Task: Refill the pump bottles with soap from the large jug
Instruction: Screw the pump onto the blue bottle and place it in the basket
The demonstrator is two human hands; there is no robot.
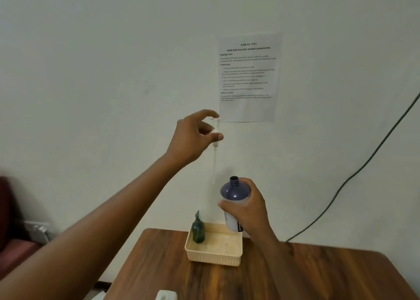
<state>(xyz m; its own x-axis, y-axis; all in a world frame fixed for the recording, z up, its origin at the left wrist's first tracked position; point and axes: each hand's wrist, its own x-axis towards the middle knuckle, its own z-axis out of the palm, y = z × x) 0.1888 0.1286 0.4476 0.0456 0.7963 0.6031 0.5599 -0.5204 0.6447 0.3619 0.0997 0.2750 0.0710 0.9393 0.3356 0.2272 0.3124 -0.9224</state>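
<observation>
The blue and white pump bottle (234, 205) is up in the air, above the back of the table, and its top is open. The right hand (252, 211) holds it, with the fingers wrapped tight around its middle. The bottle leans a little to the left.

High above it, the left hand (195, 137) holds the white pump head (216, 132). The thumb and first fingers pinch the top part, and the other fingers are spread out. The long thin tube hangs down, and its tip is near the bottle's mouth but off to the left side.

The tube could miss the small hole and bump the rim, because it is long and thin and may swing. Soap might drip from it onto the table. I cannot tell if the bottle is full; if it is, a lean could spill it.

Below is a cream basket (213, 252) with a small green pump bottle (198, 230) standing in its left corner. The basket sits on a brown wooden table (295, 277). A white cap, maybe of the large jug (166, 295), peeks in at the bottom edge.

Behind is a pale wall with a printed paper (248, 77) stuck on it. A black cable (363, 163) runs down the right side
</observation>
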